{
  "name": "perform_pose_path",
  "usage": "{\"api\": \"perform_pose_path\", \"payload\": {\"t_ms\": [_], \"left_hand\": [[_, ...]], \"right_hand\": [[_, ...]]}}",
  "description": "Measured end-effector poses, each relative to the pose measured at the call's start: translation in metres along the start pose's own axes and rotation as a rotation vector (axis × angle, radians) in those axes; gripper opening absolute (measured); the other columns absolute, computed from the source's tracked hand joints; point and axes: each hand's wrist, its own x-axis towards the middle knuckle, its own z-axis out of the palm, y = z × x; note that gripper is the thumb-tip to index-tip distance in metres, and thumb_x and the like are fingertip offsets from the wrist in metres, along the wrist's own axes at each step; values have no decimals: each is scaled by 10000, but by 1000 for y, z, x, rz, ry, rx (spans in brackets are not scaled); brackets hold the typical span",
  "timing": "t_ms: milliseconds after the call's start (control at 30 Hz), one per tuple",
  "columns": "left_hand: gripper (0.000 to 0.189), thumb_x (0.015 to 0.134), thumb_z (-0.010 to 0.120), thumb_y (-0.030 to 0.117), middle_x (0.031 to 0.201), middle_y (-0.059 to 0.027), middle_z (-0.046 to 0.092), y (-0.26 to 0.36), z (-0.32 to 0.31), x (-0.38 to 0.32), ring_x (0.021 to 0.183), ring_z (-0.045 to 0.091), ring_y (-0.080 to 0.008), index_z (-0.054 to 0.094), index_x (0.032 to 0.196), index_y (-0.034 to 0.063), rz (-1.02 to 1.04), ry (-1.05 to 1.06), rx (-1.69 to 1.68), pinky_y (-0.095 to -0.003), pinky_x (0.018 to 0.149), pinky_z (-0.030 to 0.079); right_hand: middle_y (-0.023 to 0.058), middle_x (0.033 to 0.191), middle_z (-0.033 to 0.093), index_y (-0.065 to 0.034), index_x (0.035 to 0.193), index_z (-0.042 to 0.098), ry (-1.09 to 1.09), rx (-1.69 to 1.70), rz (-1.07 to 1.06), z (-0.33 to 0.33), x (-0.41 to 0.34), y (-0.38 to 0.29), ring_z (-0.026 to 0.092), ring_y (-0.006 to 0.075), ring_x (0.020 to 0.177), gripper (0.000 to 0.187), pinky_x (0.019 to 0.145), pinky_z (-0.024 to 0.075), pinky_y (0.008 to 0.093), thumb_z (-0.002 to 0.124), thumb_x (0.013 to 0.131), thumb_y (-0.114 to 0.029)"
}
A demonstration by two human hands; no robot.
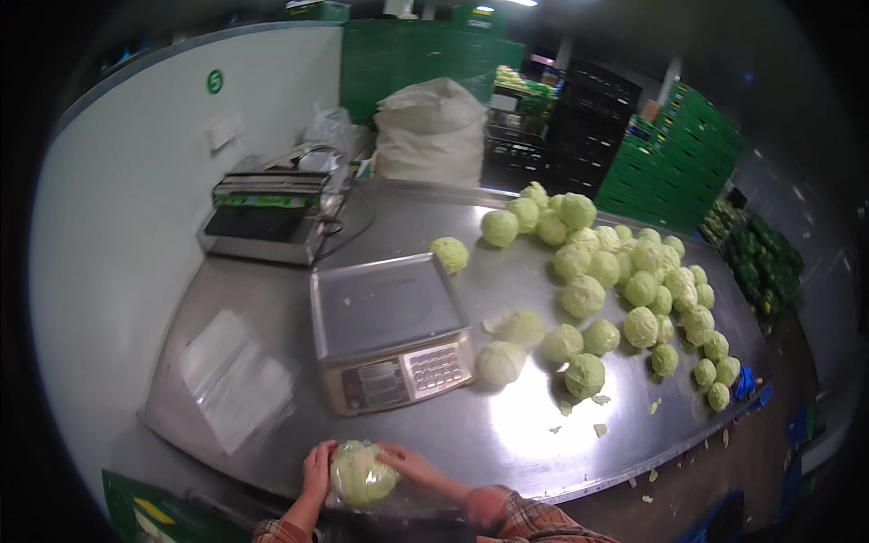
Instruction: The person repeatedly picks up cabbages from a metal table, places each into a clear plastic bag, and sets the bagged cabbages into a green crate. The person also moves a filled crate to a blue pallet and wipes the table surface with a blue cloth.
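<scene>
A cabbage head in clear plastic film [364,478] rests at the front edge of the steel table [434,441]. My left hand [318,470] presses against its left side. On its upper right lies my right hand [405,464], fingers spread over the film. Behind the wrapped cabbage stands a weighing scale [387,305] with a keypad on its front; its pan carries only small leaf scraps. To the left is a stack of clear plastic bags [234,380] lying flat on the steel.
Many loose cabbages [603,269] cover the table's right half, with leaf scraps near the front. A film-wrapping machine [261,217] sits at the back left by the white wall [129,224]. Beyond are a large white sack [430,136] and stacked green crates [669,163].
</scene>
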Motion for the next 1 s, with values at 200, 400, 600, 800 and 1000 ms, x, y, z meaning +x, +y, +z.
{"api": "perform_pose_path", "payload": {"t_ms": [200,400,600,800,1000], "left_hand": [[473,991,332,391,1150,-52,527,33,-12,-89,1042,506,-137,428,1293,40,56,-51,-305,-314,951,392],[659,869,611,360,1215,-137,477,132,-126,-228,1121,472,-195,325,1332,-11,569,516,-22,-344,912,425],[517,899,510,422,1180,-94,567,111,-265,-406,1084,531,-177,488,1252,45,413,796,-585,-347,941,418],[508,924,454,448,1240,-71,558,12,-325,-523,1138,516,-213,490,1280,87,-122,897,-770,-366,982,376],[514,907,524,403,1253,-95,547,-152,-371,-559,1116,528,-231,484,1281,53,-706,509,-748,-378,993,374]], "right_hand": [[106,1114,587,-35,1283,424,-204,347,256,27,-1,-48,588,226,981,647,713,543,334,457,888,-546],[203,1175,552,35,1317,369,-630,61,-137,170,-30,-194,616,282,965,832,738,541,380,188,898,-660],[159,1081,546,49,1238,404,-1190,-327,-130,398,-62,-231,586,220,991,484,825,491,321,436,956,-344],[154,1045,573,3,1186,450,-1581,-1037,105,552,-76,-153,621,212,765,470,644,524,327,562,865,-323],[146,1073,603,-38,1075,585,-1269,-1313,-1197,591,-91,-89,609,297,930,379,784,501,391,613,773,-266]]}}
